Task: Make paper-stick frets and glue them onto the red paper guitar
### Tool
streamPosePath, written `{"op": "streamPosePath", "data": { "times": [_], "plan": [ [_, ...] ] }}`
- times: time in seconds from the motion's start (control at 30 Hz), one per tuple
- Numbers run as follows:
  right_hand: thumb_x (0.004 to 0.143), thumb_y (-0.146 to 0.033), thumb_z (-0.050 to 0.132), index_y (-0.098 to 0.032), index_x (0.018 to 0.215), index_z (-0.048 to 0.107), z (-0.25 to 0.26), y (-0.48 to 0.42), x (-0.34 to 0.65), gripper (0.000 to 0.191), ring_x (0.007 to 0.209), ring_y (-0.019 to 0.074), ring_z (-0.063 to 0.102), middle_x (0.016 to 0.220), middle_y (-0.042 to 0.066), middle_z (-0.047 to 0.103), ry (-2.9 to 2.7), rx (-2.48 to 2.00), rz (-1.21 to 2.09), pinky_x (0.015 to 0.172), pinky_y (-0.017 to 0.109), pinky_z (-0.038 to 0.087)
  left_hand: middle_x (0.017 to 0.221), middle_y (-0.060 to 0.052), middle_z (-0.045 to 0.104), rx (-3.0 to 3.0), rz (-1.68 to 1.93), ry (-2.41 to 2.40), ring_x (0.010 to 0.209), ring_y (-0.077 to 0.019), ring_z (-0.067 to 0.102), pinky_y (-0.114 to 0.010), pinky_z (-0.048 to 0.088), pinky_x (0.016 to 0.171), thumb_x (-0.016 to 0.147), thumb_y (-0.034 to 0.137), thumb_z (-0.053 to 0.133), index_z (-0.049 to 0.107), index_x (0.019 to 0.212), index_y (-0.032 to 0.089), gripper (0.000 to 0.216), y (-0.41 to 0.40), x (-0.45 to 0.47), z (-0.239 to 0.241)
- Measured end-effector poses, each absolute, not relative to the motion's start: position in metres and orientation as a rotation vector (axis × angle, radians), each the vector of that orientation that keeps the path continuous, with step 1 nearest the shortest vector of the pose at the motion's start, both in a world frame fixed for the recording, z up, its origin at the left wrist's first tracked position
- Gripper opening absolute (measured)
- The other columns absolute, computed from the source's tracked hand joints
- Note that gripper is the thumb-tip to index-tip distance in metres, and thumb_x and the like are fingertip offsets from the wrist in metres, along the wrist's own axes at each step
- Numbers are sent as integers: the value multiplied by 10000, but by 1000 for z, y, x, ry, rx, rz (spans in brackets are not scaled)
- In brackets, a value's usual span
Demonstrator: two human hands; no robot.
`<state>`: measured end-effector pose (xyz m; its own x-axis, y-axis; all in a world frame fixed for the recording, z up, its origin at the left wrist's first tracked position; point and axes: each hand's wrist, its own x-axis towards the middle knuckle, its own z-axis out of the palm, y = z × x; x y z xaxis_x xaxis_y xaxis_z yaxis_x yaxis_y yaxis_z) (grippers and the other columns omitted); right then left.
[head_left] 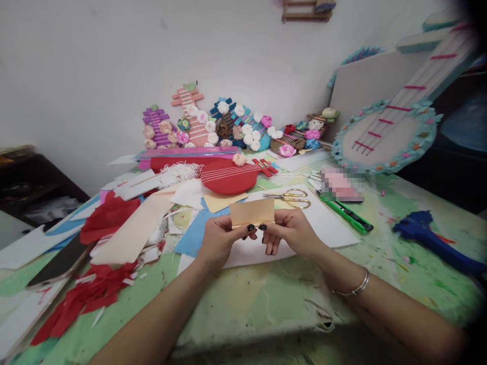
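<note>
A small folded peach paper piece [252, 211] is held upright between both hands above a white sheet [323, 223]. My left hand [220, 238] pinches its lower left edge with thumb and fingers closed. My right hand [291, 230] pinches its lower right edge; a silver bangle sits on that wrist. Gold-handled scissors [291, 197] lie just behind the paper. A long peach paper strip [133, 230] lies to the left.
Red tissue scraps [102, 218] and paper offcuts cover the left of the green table [266, 294]. A red paper guitar [232, 175], a green utility knife [348, 215] and a blue glue gun [426, 235] lie around. Flowered paper instruments [228, 124] lean on the wall.
</note>
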<state>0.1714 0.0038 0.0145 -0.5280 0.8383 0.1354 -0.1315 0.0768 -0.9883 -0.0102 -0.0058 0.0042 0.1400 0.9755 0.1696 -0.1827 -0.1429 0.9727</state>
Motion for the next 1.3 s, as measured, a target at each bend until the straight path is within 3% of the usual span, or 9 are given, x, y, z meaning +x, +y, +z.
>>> {"op": "streamPosePath", "data": {
  "times": [0.17,0.4,1.3],
  "plan": [
    [738,-372,650,-91,837,615,18,2,169,300,500,139,646,650,43,656,-1585,-713,1528,458,224,553,539,-30,632,1194,1300,851,550,-139,566,-248,389,547,610,166,740,677,604,122,77,-6,-8,6],
    [746,-349,644,-87,685,632,18,2,170,269,458,132,628,547,39,645,-1568,-722,1500,441,219,535,517,-31,629,1191,1296,856,531,-136,564,-250,389,535,605,177,742,672,572,122,95,-7,-8,8],
    [732,-288,654,-81,635,661,16,3,173,230,431,157,632,490,42,634,-1547,-740,1465,412,218,529,562,-56,679,1300,1294,871,551,-131,563,-241,384,543,673,220,698,722,643,133,95,-4,-16,11]
  ]
}}
